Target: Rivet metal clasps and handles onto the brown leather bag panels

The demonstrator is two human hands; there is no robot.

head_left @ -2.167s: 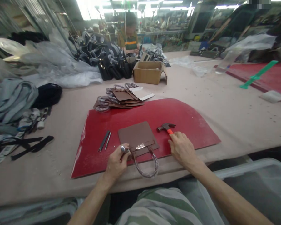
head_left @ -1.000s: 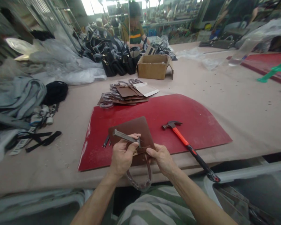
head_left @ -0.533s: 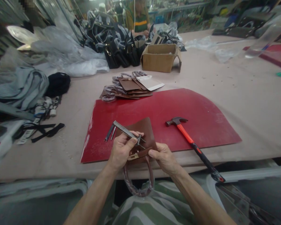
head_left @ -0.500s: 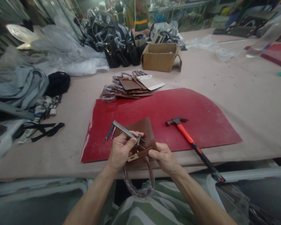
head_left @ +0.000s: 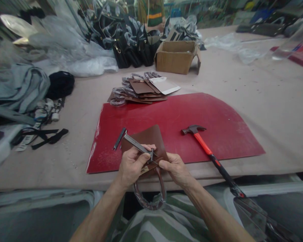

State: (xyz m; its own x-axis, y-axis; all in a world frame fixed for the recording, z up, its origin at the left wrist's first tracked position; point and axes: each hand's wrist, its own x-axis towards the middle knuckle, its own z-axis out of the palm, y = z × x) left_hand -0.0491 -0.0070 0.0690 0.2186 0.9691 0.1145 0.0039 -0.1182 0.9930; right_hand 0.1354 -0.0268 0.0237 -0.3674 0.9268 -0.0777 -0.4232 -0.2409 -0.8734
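Observation:
A brown leather bag panel with a plastic-wrapped loop handle lies at the near edge of a red mat. My left hand is closed around a slim metal punch tool, its tip resting on the panel's strap near the metal clasp. My right hand pinches the strap of the panel beside that tip. A claw hammer with a red and black handle lies on the mat to the right, untouched. Two thin dark metal tools lie left of the panel.
A stack of brown panels with a white card sits beyond the mat. Further back are a cardboard box, black handbags, clear plastic bags and a seated person. Grey fabric and black straps lie at left.
My right hand let go of the hammer and came to the panel's strap. My left hand picked up the metal punch and set it on the strap. The camera tilted down slightly.

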